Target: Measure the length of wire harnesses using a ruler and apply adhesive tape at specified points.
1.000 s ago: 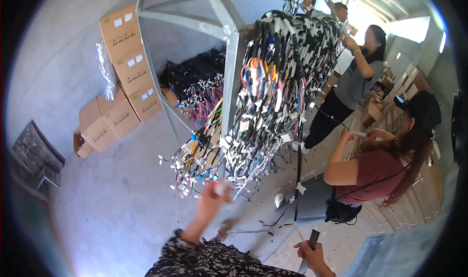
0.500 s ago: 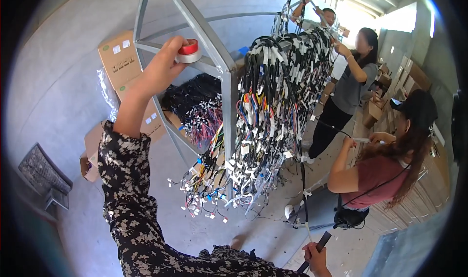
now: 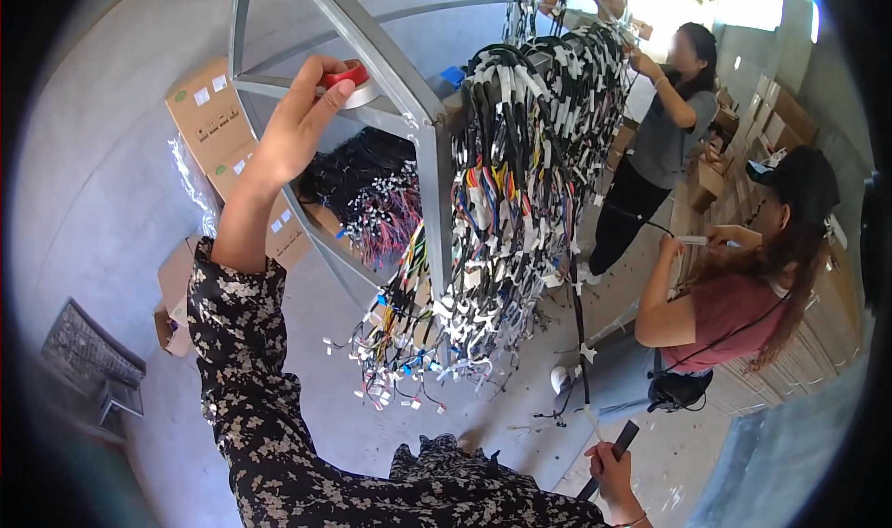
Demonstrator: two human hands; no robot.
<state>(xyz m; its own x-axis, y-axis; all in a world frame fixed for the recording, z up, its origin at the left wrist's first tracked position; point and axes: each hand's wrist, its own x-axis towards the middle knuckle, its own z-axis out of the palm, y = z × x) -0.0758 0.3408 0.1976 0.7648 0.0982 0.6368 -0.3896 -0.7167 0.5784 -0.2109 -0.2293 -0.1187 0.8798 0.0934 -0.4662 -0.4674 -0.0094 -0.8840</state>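
My left hand (image 3: 295, 124) is raised at the metal frame, fingers and thumb closed round a red tape roll (image 3: 351, 71). A white tape roll (image 3: 362, 95) sits directly under the red one, beside the frame's crossbar. Low on the right, my right hand (image 3: 609, 472) is closed round a flat black strip (image 3: 625, 438) that slants through the fist. A thin pale end of a hanging black cable (image 3: 580, 328) runs down to the same hand; whether the fingers grip it too, I cannot tell. Thick bundles of wire harnesses (image 3: 520, 175) with white connectors hang from the frame.
The grey metal frame (image 3: 430, 194) stands ahead of me. Cardboard boxes (image 3: 206, 124) lean at the left wall, with more wiring (image 3: 381, 194) heaped behind the frame. To the right, a person in a red top (image 3: 725, 319) handles a cable; two others work farther back.
My left thumb has come round in front of the red tape roll. The whole view has shifted slightly. My right hand keeps its hold on the black strip.
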